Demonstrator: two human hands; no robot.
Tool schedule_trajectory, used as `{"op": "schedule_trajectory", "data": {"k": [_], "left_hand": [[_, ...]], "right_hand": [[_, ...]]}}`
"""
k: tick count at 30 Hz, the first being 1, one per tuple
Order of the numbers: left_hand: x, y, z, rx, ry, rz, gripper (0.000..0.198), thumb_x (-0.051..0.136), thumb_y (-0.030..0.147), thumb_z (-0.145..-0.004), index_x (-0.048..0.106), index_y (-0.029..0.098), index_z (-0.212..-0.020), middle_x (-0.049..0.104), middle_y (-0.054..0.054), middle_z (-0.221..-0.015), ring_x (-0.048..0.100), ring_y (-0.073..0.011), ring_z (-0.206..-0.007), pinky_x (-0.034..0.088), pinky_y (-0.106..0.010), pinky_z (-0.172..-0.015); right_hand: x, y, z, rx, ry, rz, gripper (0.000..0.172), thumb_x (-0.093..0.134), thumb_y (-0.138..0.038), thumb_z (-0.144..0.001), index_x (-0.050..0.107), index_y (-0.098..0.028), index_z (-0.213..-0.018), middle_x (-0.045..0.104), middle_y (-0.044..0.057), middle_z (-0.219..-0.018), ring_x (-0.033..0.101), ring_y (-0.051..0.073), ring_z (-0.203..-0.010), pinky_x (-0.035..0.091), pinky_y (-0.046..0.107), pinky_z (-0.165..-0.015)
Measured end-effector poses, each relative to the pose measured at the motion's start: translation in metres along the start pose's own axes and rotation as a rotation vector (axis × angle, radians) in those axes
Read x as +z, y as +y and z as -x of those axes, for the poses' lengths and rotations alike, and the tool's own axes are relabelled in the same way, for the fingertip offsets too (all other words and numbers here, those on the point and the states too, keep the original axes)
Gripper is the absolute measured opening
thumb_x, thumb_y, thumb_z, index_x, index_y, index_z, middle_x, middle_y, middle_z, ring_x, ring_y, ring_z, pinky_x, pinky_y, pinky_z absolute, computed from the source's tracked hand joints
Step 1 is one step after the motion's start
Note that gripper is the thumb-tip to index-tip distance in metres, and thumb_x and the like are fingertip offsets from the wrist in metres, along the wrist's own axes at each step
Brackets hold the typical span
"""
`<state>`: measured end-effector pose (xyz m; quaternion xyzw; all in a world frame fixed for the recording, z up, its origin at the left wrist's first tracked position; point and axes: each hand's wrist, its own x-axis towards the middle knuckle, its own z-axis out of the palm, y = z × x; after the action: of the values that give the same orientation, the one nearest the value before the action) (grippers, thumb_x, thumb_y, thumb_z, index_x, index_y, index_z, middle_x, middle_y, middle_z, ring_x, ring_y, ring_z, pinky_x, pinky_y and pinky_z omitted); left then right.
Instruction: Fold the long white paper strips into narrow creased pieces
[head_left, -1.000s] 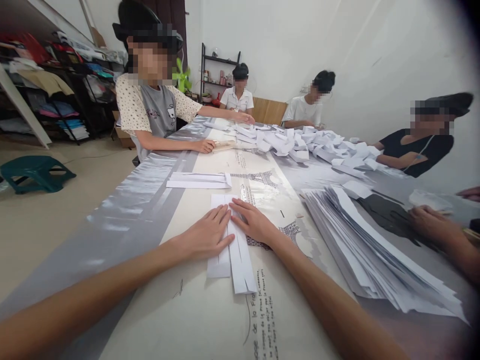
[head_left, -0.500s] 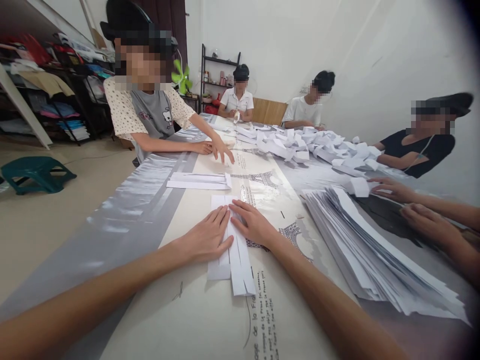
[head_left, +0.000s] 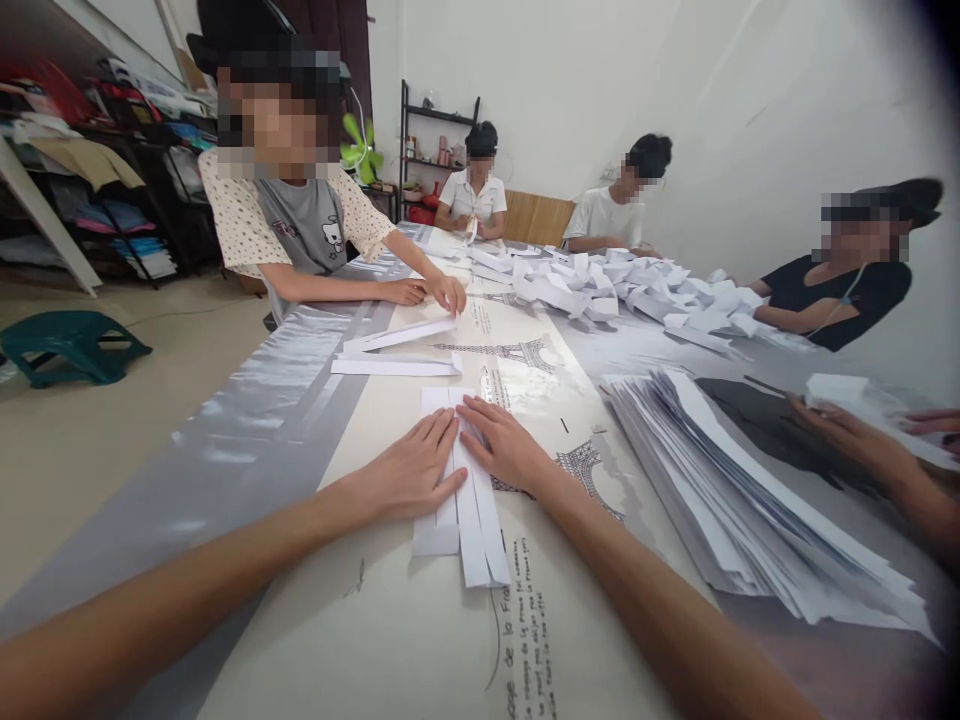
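Note:
My left hand (head_left: 409, 470) and my right hand (head_left: 506, 445) both lie flat, fingers stretched out, on a long folded white paper sheet (head_left: 469, 530) in front of me on the table. The fingertips of the two hands nearly meet over the sheet's middle fold. The sheet runs away from me, and its near end sticks out below my hands.
A thick fanned stack of white sheets (head_left: 735, 490) lies to my right. Folded strips (head_left: 397, 355) lie further ahead, one held by the person at the left (head_left: 300, 230). A heap of folded white pieces (head_left: 622, 285) fills the far table. Another person's hands (head_left: 862, 440) work at the right edge.
My hands have stayed pressed on the sheet. The person at the left pulled one strip up off the table; the hands at the right now hold a white folded piece.

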<state>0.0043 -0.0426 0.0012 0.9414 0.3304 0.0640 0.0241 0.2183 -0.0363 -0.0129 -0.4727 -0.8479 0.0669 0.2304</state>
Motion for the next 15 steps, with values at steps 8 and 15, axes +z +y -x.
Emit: {"op": "schedule_trajectory", "data": {"k": [8, 15], "left_hand": [[0.000, -0.023, -0.002, 0.004, 0.002, -0.016, 0.077, 0.018, 0.058, -0.104, 0.025, 0.002, -0.156, 0.026, -0.026, -0.164, 0.023, -0.0345, -0.154, 0.021, -0.048, -0.123], [-0.012, -0.035, -0.004, -0.086, -0.056, -0.052, 0.075, 0.024, 0.051, -0.104, 0.024, -0.005, -0.155, 0.025, -0.028, -0.163, 0.024, -0.0349, -0.153, 0.022, -0.045, -0.123]], "right_hand": [[-0.045, -0.027, 0.016, -0.182, 0.003, -0.197, 0.034, 0.057, -0.043, -0.100, 0.068, -0.025, -0.127, 0.067, 0.010, -0.128, 0.065, 0.025, -0.118, 0.056, 0.045, -0.101], [-0.052, -0.062, 0.056, -0.419, -0.240, -0.046, 0.029, 0.058, -0.044, -0.100, 0.071, -0.021, -0.114, 0.070, 0.009, -0.111, 0.067, 0.023, -0.096, 0.059, 0.040, -0.080]]}}
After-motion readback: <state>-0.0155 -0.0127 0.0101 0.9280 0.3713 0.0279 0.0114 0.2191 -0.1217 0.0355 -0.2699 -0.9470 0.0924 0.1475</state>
